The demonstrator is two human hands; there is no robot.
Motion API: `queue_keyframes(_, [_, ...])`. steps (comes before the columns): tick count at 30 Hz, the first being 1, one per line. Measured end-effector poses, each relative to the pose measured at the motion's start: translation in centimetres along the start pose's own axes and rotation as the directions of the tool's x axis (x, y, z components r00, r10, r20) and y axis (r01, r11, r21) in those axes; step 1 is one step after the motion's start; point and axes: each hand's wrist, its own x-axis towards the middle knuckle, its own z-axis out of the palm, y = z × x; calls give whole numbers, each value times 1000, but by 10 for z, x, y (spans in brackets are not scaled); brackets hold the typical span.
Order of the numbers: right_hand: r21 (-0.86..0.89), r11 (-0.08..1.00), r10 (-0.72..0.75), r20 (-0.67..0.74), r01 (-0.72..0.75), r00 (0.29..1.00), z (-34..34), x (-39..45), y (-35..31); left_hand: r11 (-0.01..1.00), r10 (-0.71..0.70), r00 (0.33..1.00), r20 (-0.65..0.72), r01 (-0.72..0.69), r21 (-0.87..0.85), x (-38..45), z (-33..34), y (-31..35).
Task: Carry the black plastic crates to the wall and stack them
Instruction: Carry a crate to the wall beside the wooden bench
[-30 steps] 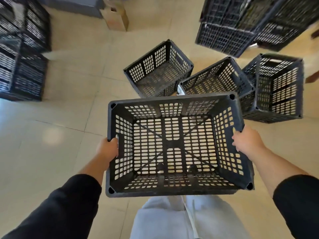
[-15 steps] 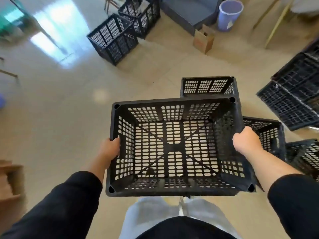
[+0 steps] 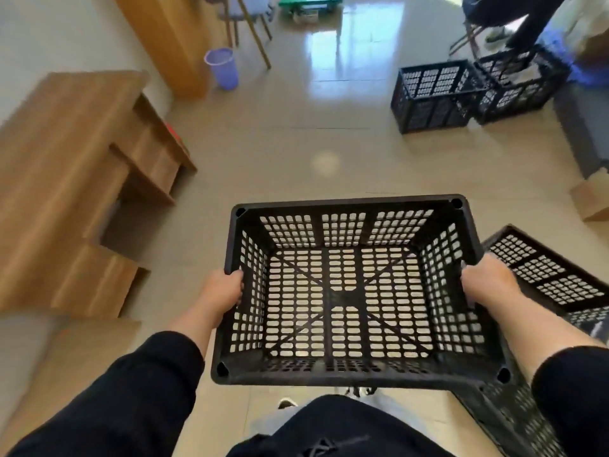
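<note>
crate (image 3: 356,291): centre frame, empty, judged light, stiff.
left hand (image 3: 221,291): curled over left rim.
right hand (image 3: 487,283): curled over right rim.
hold: side rims, mid-length.

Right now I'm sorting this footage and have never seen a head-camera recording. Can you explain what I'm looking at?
There is no machine here. The camera sits on a person's head and looks forward and down, so you see their own arms in black sleeves. The left hand and right hand each grip a long side of an empty black plastic crate, carried open side up above the tiled floor. More black crates stand on the floor: two far right, and one close by the right arm. On the left is wooden furniture, with a purple bin beyond it. Another person is partly visible at top right.
</note>
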Motion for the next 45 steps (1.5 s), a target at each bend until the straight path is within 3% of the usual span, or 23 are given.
queue_keyframes(6, [-67,975,-205,71,210,976,61,-61,-91,970,-161,972,-171,124,-209,-25,-99,-105])
queue_keyframes(13, [-140,883,-415,207,447,886,133,-139,-178,891,-331,894,-302,190,-413,-68,-179,-222])
queue_keyframes(18, [-183,774,-526,348,607,776,187,-182,-238,806,-480,799,-363,238,-542,-110,-207,-286])
queue_keyframes(24, [-193,592,-622,507,782,596,252,-246,-301,654,-668,635,-388,251,-714,-173,-215,-346])
queue_keyframes(34, [-169,287,-665,674,943,323,351,-392,-361,420,-847,429,-315,176,-890,-241,-228,-448])
queue_keyframes(39, [-166,258,-645,704,952,297,407,-469,-375,329,-874,414,-254,119,-937,-252,-261,-512])
queue_keyframes(45, [-183,248,-632,714,951,302,462,-557,-390,296,-874,430,-225,104,-950,-256,-330,-581])
